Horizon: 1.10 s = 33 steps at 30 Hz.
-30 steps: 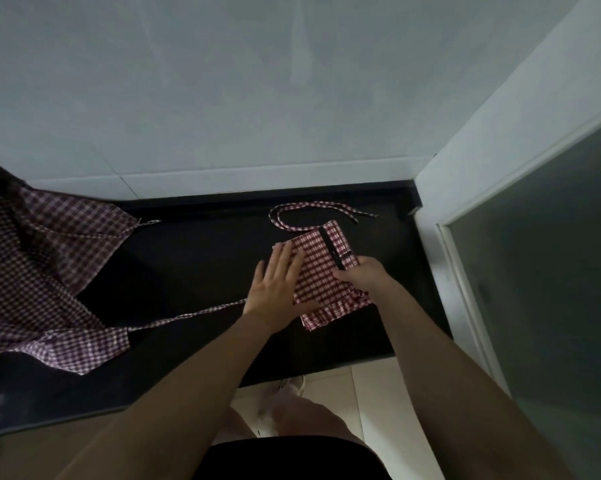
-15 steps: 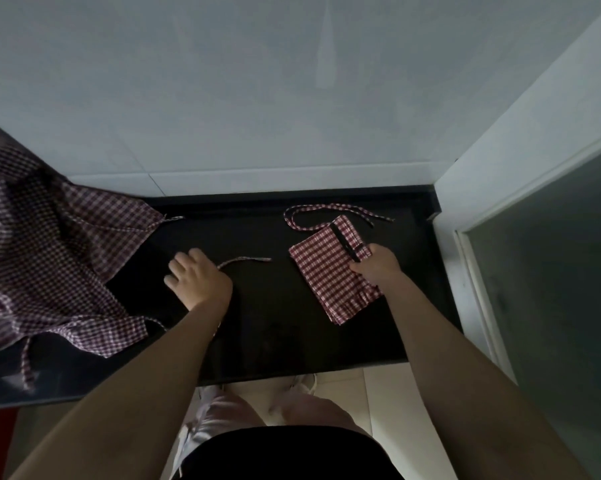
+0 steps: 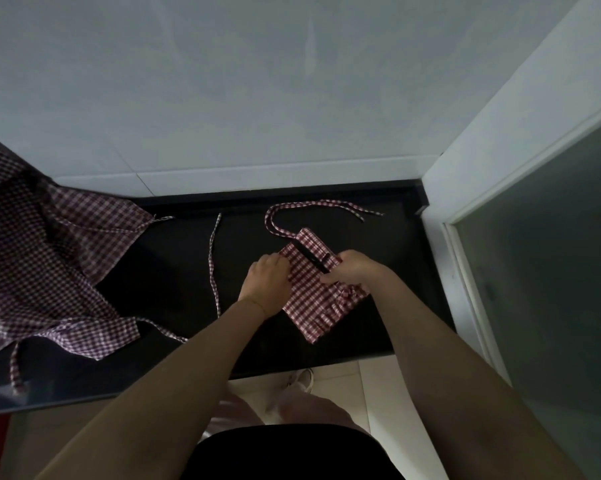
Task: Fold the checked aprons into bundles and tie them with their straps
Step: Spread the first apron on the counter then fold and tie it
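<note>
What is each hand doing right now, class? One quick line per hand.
Left hand: fingers curled, gripping the left edge of the folded apron.
Right hand: fingers curled, holding the folded apron's right edge by the black band.

Bare forearms, black top (image 3: 292, 452)

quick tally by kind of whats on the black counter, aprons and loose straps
Folded checked apron bundle: 1
Unfolded checked apron: 1
Loose straps lying free on the counter: 2, a long one and a looped one
Total: 4
</note>
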{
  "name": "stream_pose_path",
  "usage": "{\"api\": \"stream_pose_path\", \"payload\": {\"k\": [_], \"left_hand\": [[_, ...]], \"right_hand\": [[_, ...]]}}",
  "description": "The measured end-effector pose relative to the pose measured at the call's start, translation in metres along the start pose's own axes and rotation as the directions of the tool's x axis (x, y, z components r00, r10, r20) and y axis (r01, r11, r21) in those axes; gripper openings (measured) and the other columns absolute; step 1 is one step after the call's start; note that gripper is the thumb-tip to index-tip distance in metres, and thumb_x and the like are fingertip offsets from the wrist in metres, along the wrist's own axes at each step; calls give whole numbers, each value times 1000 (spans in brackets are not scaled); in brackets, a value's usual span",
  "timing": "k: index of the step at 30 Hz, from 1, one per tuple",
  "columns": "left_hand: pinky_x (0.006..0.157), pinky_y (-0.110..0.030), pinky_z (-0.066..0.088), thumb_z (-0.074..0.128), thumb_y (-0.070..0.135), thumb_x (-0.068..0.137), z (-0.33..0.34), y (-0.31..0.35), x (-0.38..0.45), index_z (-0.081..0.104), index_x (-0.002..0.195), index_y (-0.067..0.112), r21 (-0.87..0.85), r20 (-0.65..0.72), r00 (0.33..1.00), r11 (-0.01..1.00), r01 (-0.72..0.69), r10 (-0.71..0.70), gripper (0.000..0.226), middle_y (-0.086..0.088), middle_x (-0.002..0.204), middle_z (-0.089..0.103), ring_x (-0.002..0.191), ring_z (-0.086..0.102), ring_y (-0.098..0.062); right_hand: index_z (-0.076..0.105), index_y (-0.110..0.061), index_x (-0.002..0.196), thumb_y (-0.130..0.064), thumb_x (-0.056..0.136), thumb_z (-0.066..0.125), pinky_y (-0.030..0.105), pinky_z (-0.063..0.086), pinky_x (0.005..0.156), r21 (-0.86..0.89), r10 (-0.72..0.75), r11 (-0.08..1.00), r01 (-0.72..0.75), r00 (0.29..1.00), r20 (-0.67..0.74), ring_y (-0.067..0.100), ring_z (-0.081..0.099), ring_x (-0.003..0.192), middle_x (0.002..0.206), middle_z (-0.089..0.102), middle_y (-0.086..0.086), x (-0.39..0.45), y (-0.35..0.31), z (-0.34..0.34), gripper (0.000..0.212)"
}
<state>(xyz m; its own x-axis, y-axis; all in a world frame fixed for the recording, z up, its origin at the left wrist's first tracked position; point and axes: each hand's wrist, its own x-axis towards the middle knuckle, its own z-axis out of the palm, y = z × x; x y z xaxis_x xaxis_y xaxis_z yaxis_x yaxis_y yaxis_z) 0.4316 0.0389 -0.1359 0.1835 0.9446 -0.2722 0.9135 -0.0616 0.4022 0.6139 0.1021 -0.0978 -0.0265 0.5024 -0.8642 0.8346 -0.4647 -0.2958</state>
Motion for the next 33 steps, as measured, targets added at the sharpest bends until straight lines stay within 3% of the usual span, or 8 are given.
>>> {"api": "stream_pose_path", "payload": {"k": [5, 9, 12, 14, 16, 22, 28, 33], "left_hand": [[107, -39, 42, 66, 18, 86, -22, 3, 11, 30, 146, 17, -207, 7, 992, 970, 128, -130, 70, -9, 138, 39, 123, 43, -23], [120, -52, 13, 67, 18, 79, -76, 28, 33, 23, 153, 29, 326, -242, 931, 927, -186, 273, 87, -6, 159, 21, 147, 15, -30], [120, -57, -4, 61, 18, 84, -105, 42, 50, 49, 137, 23, 558, -181, 907, 799, -224, 381, 54, -3, 156, 32, 151, 12, -28], [121, -57, 8, 64, 9, 79, -100, 38, 53, 62, 115, 14, 473, -315, 856, 850, -231, 409, 36, -6, 126, 61, 134, 45, -29], [115, -53, 30, 67, -1, 69, -84, 30, 47, 64, 99, 10, 328, -382, 813, 887, -326, 440, 31, -9, 102, 67, 109, 61, -33], [103, -34, 46, 65, 11, 86, -12, 21, 2, 55, 121, 24, 190, 92, 964, 946, -264, 250, 39, 0, 127, 58, 117, 54, -18], [95, -36, 51, 60, 19, 91, -10, 4, 2, 54, 123, 32, 1, 130, 982, 990, -138, 137, 34, 6, 115, 63, 105, 60, -15], [96, -27, 49, 72, 30, 86, -14, -9, 9, 72, 99, 34, -305, 96, 995, 950, 65, -38, 14, 17, 99, 67, 97, 60, -4]], "right_hand": [[61, -13, 123, -24, 79, 79, 34, 48, 81, 96, -62, 994, 52, 992, 110, 22, 62, 104, 119, 65, 7, -18, -3, -5, 49], [65, -11, 95, -17, 87, 66, 31, 49, 69, -148, -336, 938, 314, 928, -161, 22, 63, 86, 92, 64, 5, -35, -28, -15, 10], [65, -11, 93, -13, 87, 62, 42, 49, 81, -577, -629, 759, 300, 566, -533, 29, 58, 93, 93, 60, 7, -33, -37, -17, 7], [64, -7, 96, -2, 79, 65, 42, 45, 83, -714, -740, 668, 210, 293, -606, 31, 54, 93, 95, 58, 12, -30, -32, -12, 18], [64, -5, 100, 0, 77, 67, 42, 47, 88, -761, -783, 622, 187, 178, -596, 32, 56, 96, 100, 60, 14, -26, -20, 3, 23], [49, -10, 134, -21, 95, 57, 37, 40, 107, -727, -670, 647, 231, 628, -396, 24, 47, 123, 135, 50, 9, -13, 27, 75, 41], [52, -17, 133, -16, 89, 66, 33, 44, 104, -633, -643, 705, 322, 667, -377, 20, 49, 125, 137, 50, 4, -17, 56, 62, 47], [59, -21, 132, -21, 96, 60, 30, 47, 99, -206, -417, 909, 363, 816, -400, 17, 60, 115, 127, 63, -1, -14, 70, 34, 36]]}}
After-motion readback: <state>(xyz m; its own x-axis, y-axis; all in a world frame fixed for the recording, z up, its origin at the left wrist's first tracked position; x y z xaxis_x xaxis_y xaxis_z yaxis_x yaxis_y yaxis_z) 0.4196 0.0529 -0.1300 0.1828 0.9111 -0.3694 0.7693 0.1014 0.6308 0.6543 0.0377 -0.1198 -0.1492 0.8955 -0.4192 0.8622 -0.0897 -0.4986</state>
